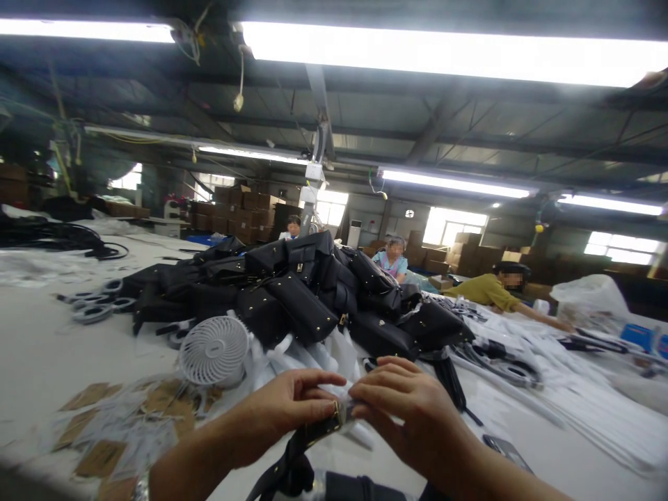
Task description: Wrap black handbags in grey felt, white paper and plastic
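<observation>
Between thumb and fingers, my left hand grips a black strap with a gold buckle near its end. My right hand is closed at the buckle, its fingertips pinching a small piece of clear or whitish wrapping. From my left hand the strap curves down toward a black bag, partly cut off at the bottom edge. Just beyond my hands rises a large pile of black bags with gold studs. White wrapping lies between the pile and my fingers.
A white fan stands left of my hands, behind brown cards in clear bags. Rolled grey straps lie farther left. On the right are a phone and white sheets. A person in a yellow-green top reaches across the table.
</observation>
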Available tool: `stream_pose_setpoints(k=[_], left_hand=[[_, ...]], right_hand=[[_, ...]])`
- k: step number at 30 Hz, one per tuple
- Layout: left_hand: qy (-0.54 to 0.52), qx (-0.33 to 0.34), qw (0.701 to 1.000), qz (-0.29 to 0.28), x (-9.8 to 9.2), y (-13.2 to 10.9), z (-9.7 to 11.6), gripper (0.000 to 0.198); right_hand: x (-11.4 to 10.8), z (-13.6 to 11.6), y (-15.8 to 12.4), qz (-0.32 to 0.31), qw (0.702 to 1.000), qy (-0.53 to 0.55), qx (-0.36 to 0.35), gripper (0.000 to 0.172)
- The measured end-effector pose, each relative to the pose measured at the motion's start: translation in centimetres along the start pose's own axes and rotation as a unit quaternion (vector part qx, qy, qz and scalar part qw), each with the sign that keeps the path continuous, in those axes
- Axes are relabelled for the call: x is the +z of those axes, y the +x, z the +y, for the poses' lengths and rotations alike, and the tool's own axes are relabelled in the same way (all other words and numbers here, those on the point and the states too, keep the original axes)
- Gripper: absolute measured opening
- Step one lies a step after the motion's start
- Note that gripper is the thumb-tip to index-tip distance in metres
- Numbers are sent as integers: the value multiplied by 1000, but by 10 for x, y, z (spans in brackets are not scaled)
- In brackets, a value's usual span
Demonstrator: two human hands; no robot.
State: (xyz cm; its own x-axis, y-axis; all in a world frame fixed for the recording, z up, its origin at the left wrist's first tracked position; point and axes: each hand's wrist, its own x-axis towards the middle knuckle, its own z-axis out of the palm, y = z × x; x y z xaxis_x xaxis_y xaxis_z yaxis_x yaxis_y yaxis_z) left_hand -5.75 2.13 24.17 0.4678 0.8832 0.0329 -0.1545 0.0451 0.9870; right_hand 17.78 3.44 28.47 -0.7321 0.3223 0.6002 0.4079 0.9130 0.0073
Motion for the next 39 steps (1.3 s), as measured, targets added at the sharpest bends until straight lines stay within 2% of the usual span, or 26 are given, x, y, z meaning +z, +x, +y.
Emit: stream_pose_setpoints(k=[6,13,16,19,22,27,31,35,39], left_hand=[[17,-1,999,50,1,0,-5,57],[-42,5,999,28,4,1,-6,53],[-13,7,999,35,4,-3,-4,42],[3,22,999,34,4,-5,-4,33],[-39,51,997,31,4,-4,-8,30],[-87,72,992,53,9,0,-20,44],[-109,104,985,79,12,0,-27,36],[-78,129,982,114,10,-3,-30,34],[-12,151,983,103,4,-8,-31,36]], right_hand=[[1,-1,-1,51,995,75,35,14],[6,-8,9,19,996,82,0,16],[8,-9,10,12,998,63,-2,16],[7,-10,9,-3,999,29,18,28],[6,-11,9,-39,999,-8,34,43],[10,-14,12,-82,995,-46,31,52],[12,-19,20,-118,990,-62,35,59],[11,-18,23,-138,986,-68,64,68],[11,-12,22,-147,982,-33,114,73]])
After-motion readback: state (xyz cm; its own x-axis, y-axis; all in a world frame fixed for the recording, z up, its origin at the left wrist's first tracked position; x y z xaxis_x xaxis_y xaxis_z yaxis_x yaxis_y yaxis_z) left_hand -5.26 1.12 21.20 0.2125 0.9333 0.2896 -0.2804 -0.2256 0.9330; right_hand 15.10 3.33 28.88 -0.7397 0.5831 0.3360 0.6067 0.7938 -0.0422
